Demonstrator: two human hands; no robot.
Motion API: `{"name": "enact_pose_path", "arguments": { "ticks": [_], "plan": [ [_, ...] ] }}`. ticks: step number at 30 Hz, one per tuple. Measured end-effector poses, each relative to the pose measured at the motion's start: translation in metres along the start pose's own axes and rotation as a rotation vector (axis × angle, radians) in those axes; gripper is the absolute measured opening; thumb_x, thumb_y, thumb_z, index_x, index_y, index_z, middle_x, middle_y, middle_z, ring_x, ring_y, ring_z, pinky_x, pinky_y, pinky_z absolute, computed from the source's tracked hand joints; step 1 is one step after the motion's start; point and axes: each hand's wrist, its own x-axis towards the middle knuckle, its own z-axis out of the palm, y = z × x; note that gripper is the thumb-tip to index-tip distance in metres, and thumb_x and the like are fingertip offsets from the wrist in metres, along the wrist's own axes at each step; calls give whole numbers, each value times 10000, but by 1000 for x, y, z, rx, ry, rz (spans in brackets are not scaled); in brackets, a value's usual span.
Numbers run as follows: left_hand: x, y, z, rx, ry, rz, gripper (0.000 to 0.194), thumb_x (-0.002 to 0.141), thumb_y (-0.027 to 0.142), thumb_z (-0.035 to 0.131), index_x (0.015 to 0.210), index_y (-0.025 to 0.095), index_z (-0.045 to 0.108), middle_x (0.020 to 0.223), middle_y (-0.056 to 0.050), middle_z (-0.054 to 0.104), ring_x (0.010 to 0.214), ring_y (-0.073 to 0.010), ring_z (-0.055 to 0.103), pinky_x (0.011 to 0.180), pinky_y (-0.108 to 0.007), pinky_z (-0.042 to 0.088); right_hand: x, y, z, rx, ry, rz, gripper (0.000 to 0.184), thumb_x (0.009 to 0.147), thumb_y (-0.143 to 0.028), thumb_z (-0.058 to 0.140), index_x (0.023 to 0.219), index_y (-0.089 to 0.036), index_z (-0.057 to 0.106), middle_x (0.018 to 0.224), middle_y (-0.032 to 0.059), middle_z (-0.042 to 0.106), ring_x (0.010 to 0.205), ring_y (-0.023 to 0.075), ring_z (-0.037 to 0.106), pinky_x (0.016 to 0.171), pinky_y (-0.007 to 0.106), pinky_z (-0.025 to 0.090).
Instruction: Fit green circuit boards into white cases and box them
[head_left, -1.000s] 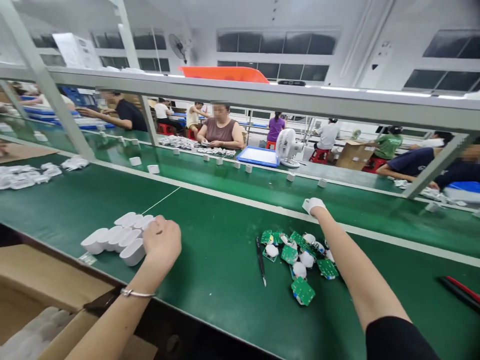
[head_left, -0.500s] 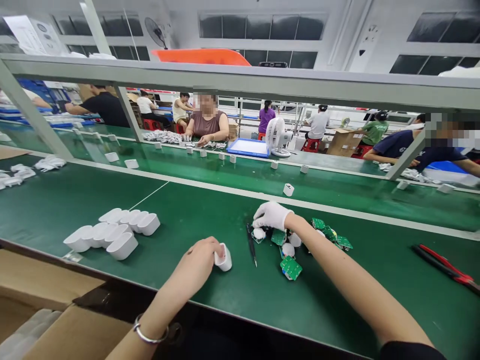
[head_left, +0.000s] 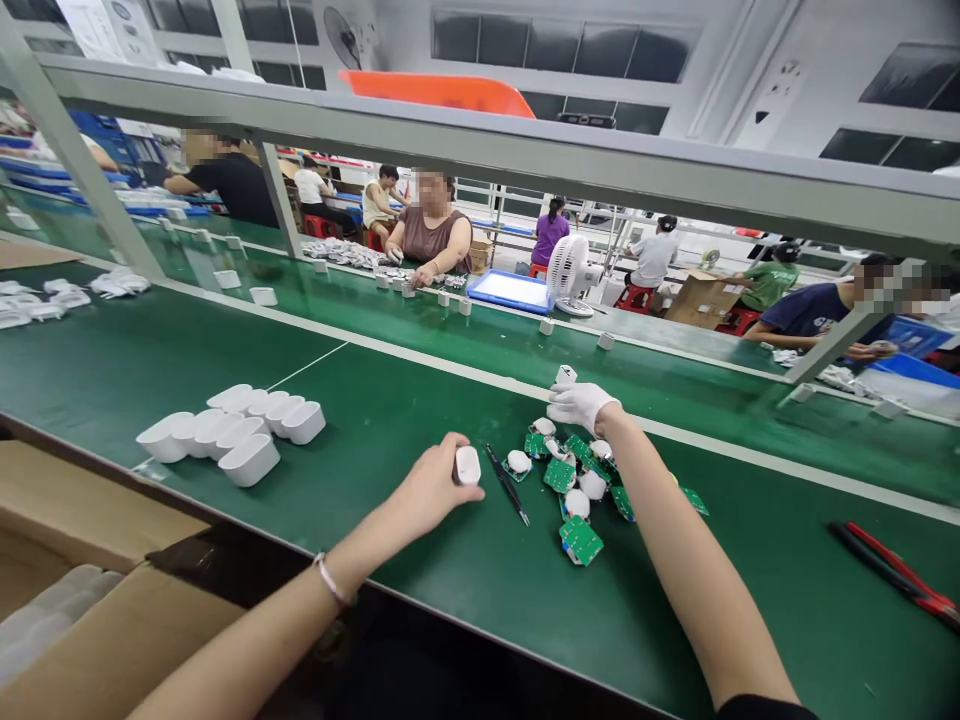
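A bare left hand (head_left: 433, 487) pinches a small white plastic shell (head_left: 467, 465) upright above the green bench (head_left: 420, 400). The gloved right hand (head_left: 579, 404), fingers curled loosely and holding nothing visible, rests at the far edge of the circuit-board pile (head_left: 581, 480), just right of the shell, black tweezers (head_left: 508, 484) between.

Gloved right hand (head_left: 576, 404) back-on: fingertips hidden, grasp unreadable. Small white plastic housing (head_left: 467, 465) partly covered by bare left hand (head_left: 433, 487) fingers. Right forearm covers part of green circuit board pile (head_left: 571, 480). Red-handled pliers (head_left: 896, 575) cut by right edge. Brown cardboard box (head_left: 112, 640) cut by bottom-left edge. Co-workers' faces blurred.
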Motion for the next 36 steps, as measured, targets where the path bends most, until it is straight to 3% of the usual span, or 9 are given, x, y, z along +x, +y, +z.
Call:
{"name": "enact_pose_path", "arguments": {
  "ticks": [4, 8, 15, 21, 24, 27, 30, 33, 36],
  "plan": [
    [74, -3, -6, -58, 69, 178, 413, 594, 242, 776, 968, 156, 625, 843, -36, 656, 799, -221, 595, 716, -304, 453, 0, -1, -12, -82, -119, -12, 433, 729, -64, 629, 1143, -192, 634, 1221, 79, 598, 1035, 210, 607, 885, 330, 515],
    [115, -14, 5, -147, 110, 249, 529, 633, 236, 773, 1133, 156, 620, 988, -58, 665, 922, -219, 600, 801, -310, 470, 7, 8, -6, -236, -306, 4, 514, 455, 45, 685, 875, -245, 741, 985, -14, 702, 958, 234, 636, 896, 295, 490],
    [113, -43, 19, -353, 89, 337, 715, 653, 274, 783, 1313, 185, 522, 954, -17, 568, 869, -164, 565, 886, -340, 476, 14, 28, 11, -419, -195, 42, 472, 651, -133, 648, 1109, -246, 658, 1093, 9, 658, 986, 215, 607, 858, 292, 463],
    [113, -40, 21, -497, 69, 331, 946, 596, 210, 810, 1422, 238, 351, 1063, -24, 607, 963, -180, 568, 838, -330, 517, 10, 20, 17, -512, -127, 117, 115, 613, -212, 670, 728, -207, 683, 686, 0, 653, 660, 192, 603, 613, 261, 444],
    [110, -37, 18, -462, 117, 372, 791, 608, 204, 812, 1329, 220, 488, 1097, -48, 619, 985, -198, 573, 818, -319, 517, 4, 8, 21, -503, -53, 110, 74, 649, -257, 638, 632, -185, 638, 589, 14, 606, 586, 186, 574, 571, 270, 431],
    [106, -34, 15, -394, 161, 440, 578, 632, 201, 809, 1177, 197, 617, 1126, -70, 610, 981, -208, 581, 807, -321, 518, -7, -11, 23, -442, 19, 30, 145, 667, -256, 634, 788, -180, 659, 745, 28, 643, 691, 186, 601, 652, 267, 470],
    [104, -31, 13, -347, 216, 528, 584, 646, 186, 811, 1195, 212, 611, 1134, -70, 615, 1025, -217, 577, 900, -355, 485, -21, -36, 25, -334, 62, -188, 313, 671, -247, 662, 983, -225, 655, 939, 17, 617, 866, 179, 597, 796, 266, 479],
    [103, -30, 12, -306, 288, 607, 589, 661, 160, 800, 1214, 215, 604, 1153, -68, 616, 1079, -219, 561, 963, -352, 448, -33, -57, 30, -247, 147, -498, 289, 717, -184, 623, 990, -267, 667, 933, 15, 582, 899, 178, 573, 841, 303, 472],
    [103, -30, 11, -267, 351, 647, 595, 679, 140, 782, 1235, 219, 589, 1170, -64, 610, 1080, -212, 562, 962, -341, 451, -39, -67, 34, -238, 246, -649, 307, 759, -150, 598, 1030, -279, 660, 906, 20, 587, 872, 179, 570, 827, 329, 482]
  ]
}}
